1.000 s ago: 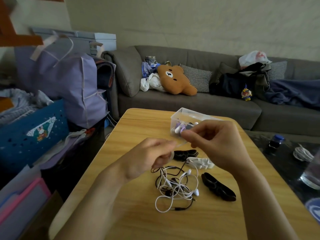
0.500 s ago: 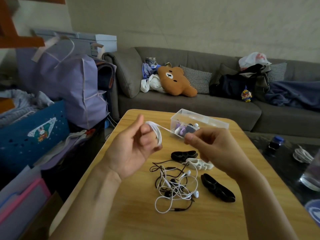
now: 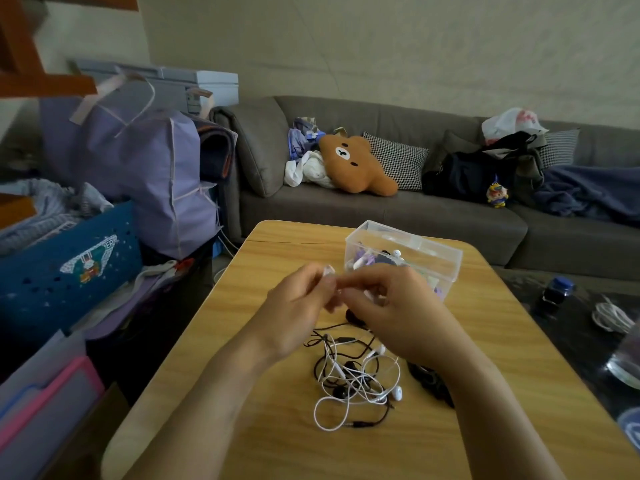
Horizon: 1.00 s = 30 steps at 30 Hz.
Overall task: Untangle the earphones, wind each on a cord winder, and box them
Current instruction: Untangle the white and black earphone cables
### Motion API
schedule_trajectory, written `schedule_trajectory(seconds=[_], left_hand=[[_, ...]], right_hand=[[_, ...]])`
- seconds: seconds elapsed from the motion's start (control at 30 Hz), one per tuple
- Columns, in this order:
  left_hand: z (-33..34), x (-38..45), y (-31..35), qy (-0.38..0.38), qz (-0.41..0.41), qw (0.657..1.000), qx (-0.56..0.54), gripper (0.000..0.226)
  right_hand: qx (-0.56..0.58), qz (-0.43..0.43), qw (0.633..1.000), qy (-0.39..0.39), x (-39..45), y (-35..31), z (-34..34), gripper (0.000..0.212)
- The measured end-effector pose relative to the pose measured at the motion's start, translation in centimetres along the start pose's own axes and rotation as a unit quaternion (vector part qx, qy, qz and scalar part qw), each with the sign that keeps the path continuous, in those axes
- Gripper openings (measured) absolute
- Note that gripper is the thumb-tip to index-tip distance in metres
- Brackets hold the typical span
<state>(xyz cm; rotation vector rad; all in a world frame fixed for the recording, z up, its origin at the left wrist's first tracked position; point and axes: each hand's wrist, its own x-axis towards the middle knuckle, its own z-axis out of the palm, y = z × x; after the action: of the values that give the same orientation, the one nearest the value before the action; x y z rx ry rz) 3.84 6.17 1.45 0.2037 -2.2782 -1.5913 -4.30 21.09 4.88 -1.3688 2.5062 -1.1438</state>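
Both hands' fingers pinch blurred white earphone piece [image 3: 329, 271]; right hand [image 3: 391, 306] hides black winder [image 3: 354, 317].

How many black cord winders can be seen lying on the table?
2. One black cord winder lies right of the tangled earphones, partly under the right forearm. Another peeks out below the hands. More may be hidden behind them.
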Motion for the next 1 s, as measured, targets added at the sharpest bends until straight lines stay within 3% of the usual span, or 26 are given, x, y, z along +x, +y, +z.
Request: schedule_trajectory(seconds=[0.13,0.3,0.4,0.5,0.63,0.73,0.8,1.0], left_hand=[[0.3,-0.2,0.8,-0.068,0.010,0.997,-0.029,0.045],[-0.2,-0.1,1.0,-0.116,-0.001,0.984,-0.134,0.052],[-0.5,-0.2,0.8,-0.132,-0.024,0.967,-0.215,0.044],[-0.1,-0.1,0.8,-0.081,-0.044,0.957,-0.275,0.043],[1.2,0.4,0.4,0.095,-0.094,0.939,-0.317,0.050],[1.4,1.0,-0.5,0.188,-0.125,0.915,-0.335,0.034],[1.5,1.1,-1.0,0.197,-0.138,0.916,-0.321,0.025],[2.1,1.3,-1.1,0.214,-0.150,0.923,-0.282,0.036]], right_hand=[[0.083,-0.002,0.993,0.085,0.4,1.0,-0.1,0.007],[0.180,-0.026,0.980,0.084,0.3,1.7,0.5,0.022],[0.190,-0.038,0.976,0.095,0.4,1.7,1.2,0.031],[0.185,-0.023,0.978,0.097,0.6,1.5,2.5,0.025],[0.144,-0.019,0.982,0.123,0.9,0.8,4.2,0.018],[0.124,-0.031,0.985,0.115,0.8,0.2,4.7,0.013],[0.122,-0.016,0.988,0.096,0.8,0.2,4.8,0.009],[0.124,0.008,0.991,0.058,0.7,0.4,4.7,0.007]])
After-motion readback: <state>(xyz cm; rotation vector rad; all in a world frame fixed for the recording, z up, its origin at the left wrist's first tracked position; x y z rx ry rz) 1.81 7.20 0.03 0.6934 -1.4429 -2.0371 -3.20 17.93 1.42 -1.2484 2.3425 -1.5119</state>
